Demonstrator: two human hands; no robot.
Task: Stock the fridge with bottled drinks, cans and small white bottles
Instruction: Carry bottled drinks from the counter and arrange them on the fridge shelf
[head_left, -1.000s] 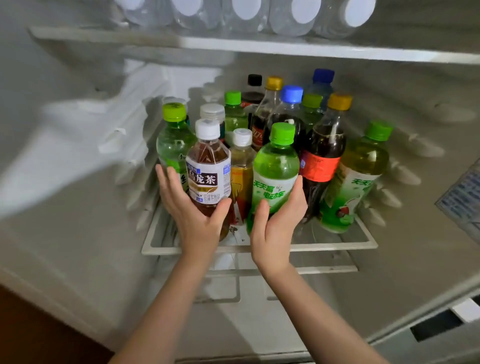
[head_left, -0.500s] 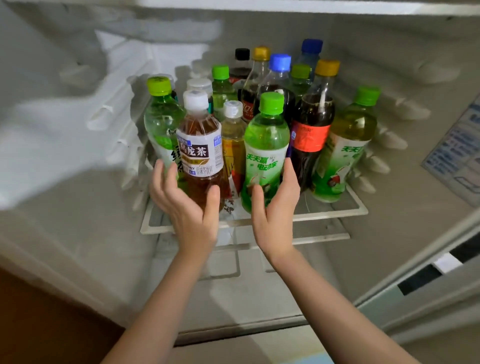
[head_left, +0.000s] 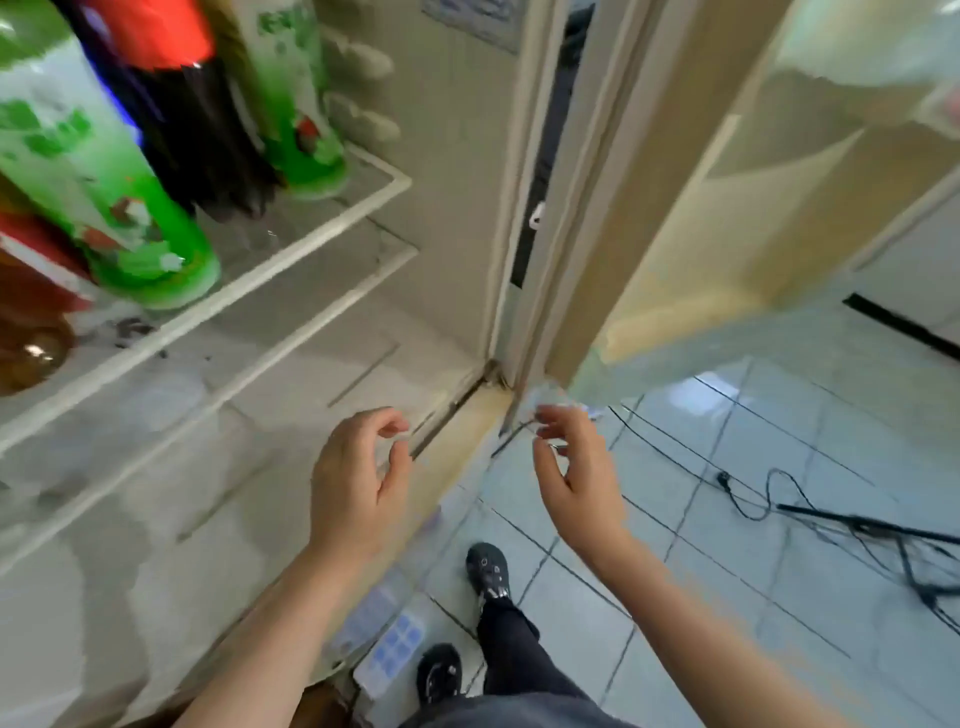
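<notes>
**Pale tiles underfoot, fridge open, both hands empty**

Glossy pale floor tiles (head_left: 779, 597) with thin dark grout lines filled the lower right of your view. A thin black cable (head_left: 748, 499) looped across them. To your left stood the open fridge (head_left: 457, 156), its inner walls smooth off-white plastic. Its cream door (head_left: 701, 234) swung out on the right.

The bottled drinks stood upright on a clear shelf (head_left: 311, 240) with a white rim, up in the top left corner. Nearest the front edge was a green plastic bottle (head_left: 104, 197) with a green and white label. Behind it stood a dark cola-coloured bottle (head_left: 208, 140) with a red label, and further right a second green bottle (head_left: 296, 104). The rounded base of a brown tea-coloured bottle (head_left: 31, 332) showed at the far left edge. All the print on them was too blurred to read.

Your left hand (head_left: 353, 483) hung below the shelf, over the fridge's lower front, fingers loosely curled and holding nothing. Your right hand (head_left: 582, 483) was beside it, well apart, over the tiles. It was likewise loosely curled, with nothing in it that could be made out. Neither touched a bottle.

Between your arms were your black shoes (head_left: 488, 571). A translucent tray (head_left: 392, 644) with square blue cells lay on the floor beside them.
</notes>
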